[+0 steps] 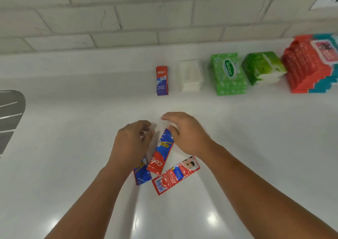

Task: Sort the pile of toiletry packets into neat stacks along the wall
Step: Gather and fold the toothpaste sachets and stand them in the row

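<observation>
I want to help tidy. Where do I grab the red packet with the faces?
The red packet lies flat, so pinch its lower-left end from the near side. That end has bare counter around it; the faces end lies by the right forearm.

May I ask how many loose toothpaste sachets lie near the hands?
3. A Colgate sachet between the left hand and right hand; a blue sachet partly under the left hand; a red sachet right of those. More may hide under the hands.
</observation>
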Motion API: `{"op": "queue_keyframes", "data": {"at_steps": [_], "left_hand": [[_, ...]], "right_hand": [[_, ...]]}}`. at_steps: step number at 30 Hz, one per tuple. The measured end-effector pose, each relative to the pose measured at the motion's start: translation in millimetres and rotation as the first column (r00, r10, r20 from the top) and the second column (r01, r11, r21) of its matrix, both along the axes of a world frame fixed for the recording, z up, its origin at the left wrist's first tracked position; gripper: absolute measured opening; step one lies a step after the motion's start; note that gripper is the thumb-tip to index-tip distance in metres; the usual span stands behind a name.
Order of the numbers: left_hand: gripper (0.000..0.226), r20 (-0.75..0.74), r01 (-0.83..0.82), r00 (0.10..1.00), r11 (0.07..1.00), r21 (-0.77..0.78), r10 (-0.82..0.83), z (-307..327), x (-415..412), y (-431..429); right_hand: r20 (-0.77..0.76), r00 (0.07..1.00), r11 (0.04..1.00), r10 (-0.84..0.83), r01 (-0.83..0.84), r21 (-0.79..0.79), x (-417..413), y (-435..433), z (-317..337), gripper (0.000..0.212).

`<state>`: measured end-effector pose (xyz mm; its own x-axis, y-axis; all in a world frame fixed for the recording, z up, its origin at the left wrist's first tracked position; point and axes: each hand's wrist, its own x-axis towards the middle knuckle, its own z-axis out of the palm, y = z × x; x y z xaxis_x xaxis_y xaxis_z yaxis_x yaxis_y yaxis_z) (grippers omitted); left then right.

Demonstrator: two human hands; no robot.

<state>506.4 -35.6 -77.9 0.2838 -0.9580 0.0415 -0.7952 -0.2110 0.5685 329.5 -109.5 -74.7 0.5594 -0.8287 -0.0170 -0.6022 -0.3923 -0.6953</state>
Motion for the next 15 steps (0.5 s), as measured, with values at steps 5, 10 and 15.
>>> {"op": "queue_keyframes", "data": {"at_steps": [5, 10, 15], "left_hand": [[0.021, 0.185, 0.099, 0.978, 0.995, 0.004, -0.098, 1.2, -28.0, 41.5], [0.025, 0.193, -0.009, 0.981, 0.996, 0.090, -0.008, -1.3, -43.9, 64.5], [0.018, 0.255, 0.017, 0.967, 0.999, 0.035, -0.026, 10.2, -55.4, 70.9]], "right_hand": [[-0.275, 0.928, 0.954, 0.251, -0.286, -0.093, -12.0, 17.9, -10.3, 0.043], [-0.309, 0.938, 0.961, 0.155, -0.216, -0.174, -25.1, 31.6, -9.4, 0.044], [-0.363, 0.921, 0.962, 0.139, -0.212, -0.171, -37.4, 47.6, 5.0, 0.027]]}}
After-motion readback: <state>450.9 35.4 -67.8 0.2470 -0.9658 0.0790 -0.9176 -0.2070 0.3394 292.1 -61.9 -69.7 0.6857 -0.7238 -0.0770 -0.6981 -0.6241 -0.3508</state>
